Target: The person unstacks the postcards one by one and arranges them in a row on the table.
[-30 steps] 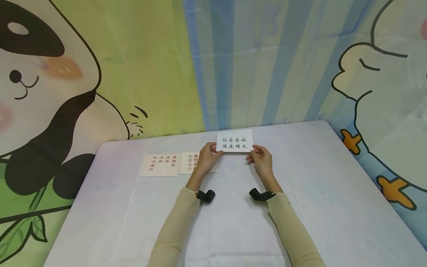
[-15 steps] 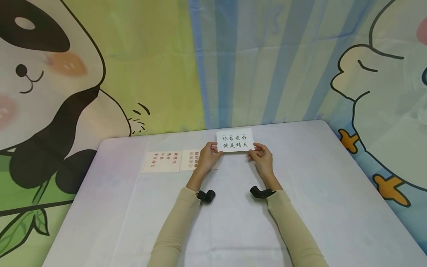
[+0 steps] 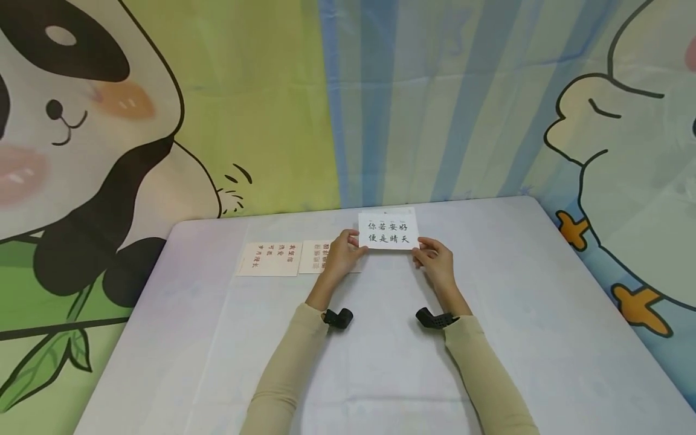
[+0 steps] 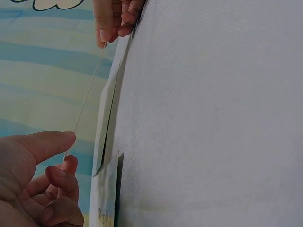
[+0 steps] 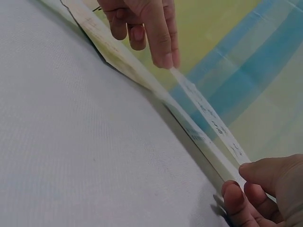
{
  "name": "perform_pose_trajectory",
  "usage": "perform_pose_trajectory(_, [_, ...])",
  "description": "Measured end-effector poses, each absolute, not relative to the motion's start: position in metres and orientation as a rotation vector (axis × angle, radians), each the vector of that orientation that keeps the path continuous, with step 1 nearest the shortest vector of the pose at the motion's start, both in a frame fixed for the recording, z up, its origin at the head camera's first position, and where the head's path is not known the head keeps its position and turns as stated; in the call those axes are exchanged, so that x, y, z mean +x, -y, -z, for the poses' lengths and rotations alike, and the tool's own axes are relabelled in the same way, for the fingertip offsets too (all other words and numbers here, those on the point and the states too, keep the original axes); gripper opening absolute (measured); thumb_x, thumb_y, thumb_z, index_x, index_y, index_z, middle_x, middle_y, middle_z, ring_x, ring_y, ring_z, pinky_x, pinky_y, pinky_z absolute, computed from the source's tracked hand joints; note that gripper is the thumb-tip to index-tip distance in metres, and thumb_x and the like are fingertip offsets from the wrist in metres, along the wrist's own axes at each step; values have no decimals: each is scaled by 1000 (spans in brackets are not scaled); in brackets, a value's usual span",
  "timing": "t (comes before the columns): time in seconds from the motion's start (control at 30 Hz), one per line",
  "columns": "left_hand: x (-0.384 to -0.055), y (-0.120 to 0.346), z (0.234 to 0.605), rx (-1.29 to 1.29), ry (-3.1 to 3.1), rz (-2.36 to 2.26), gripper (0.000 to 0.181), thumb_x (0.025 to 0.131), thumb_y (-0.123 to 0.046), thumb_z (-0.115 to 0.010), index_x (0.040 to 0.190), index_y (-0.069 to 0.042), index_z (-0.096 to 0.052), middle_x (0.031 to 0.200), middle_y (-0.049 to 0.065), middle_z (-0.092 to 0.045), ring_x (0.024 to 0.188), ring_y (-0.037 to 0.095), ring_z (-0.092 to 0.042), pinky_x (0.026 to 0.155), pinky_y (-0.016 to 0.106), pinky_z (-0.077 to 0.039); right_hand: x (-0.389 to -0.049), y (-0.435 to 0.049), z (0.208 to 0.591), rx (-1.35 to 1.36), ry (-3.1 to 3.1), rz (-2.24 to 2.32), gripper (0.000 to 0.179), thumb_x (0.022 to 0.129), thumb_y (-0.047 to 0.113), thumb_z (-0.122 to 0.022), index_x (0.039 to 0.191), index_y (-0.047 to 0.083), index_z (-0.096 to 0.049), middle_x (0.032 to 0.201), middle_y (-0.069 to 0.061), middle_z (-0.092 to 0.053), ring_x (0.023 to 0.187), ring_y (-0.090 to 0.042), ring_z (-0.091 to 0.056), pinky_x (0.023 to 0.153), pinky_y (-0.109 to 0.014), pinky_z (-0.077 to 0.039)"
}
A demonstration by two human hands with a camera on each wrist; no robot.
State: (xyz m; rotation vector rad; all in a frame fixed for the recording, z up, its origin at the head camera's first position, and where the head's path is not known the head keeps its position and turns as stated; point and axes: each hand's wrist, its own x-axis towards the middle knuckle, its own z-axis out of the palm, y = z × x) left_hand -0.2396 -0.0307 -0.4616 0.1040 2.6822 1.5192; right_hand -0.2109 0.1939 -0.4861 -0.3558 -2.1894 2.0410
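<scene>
A white card (image 3: 388, 232) with two lines of black Chinese characters is stretched between both hands, facing the head camera. My left hand (image 3: 339, 256) pinches its lower left corner between thumb and fingers. The lower right corner is pinched by my right hand (image 3: 438, 263). Both wrist views show the card (image 4: 87, 99) nearly edge-on, raised off the table, thumb on one face and fingers on the other. Just behind its top edge, a strip of another white card (image 3: 405, 211) shows; most of it is hidden.
Left of the hands, two cards lie on the white-covered table (image 3: 516, 362): one with red characters (image 3: 270, 260), and one (image 3: 312, 257) partly covered by the left hand. A printed cloth backdrop (image 3: 272, 109) rises behind the table's back edge.
The whole head view has shifted slightly, so the scene sits further right. The held card has dropped a little, uncovering more of the card behind it. Both grips stay the same.
</scene>
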Motion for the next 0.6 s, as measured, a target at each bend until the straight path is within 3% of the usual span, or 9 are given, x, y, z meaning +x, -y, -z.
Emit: perform_pose_trajectory(0.6, [-217,31,449,181,-2765,-1381,44,86,-19,-75,124,-4,-59,98,6,-63,65,12,-49,54,22,-37,-185,-209,473,-311,2402,-1946,36,90,0,-64,125,-7,-58,99,-10,-56,67,-10,-62,60,-20,-52])
